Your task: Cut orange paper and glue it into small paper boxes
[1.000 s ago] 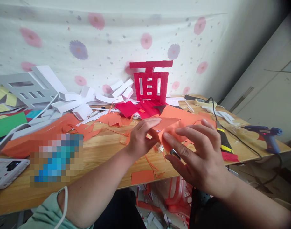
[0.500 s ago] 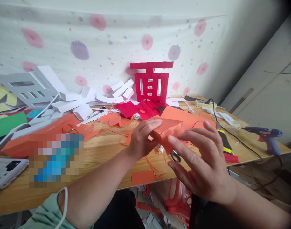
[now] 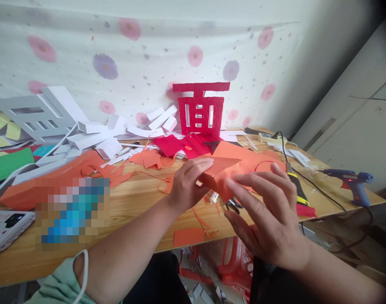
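paper (image 3: 222, 168) sits pinched in my left hand (image 3: 187, 182), just left of my spread right hand (image 3: 271, 217) (contact unclear from afar).

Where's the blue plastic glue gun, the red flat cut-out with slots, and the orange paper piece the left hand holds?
Blue plastic glue gun (image 3: 355, 177), head view: body above the handle.
Red flat slotted cut-out (image 3: 205, 112), head view: solid strip between slots.
Orange paper piece (image 3: 222, 168), head view: its top face.

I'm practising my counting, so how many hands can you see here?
2. The left hand is in the middle, holding a folded orange piece; the right hand, open, is just to its right. I can't see any others.
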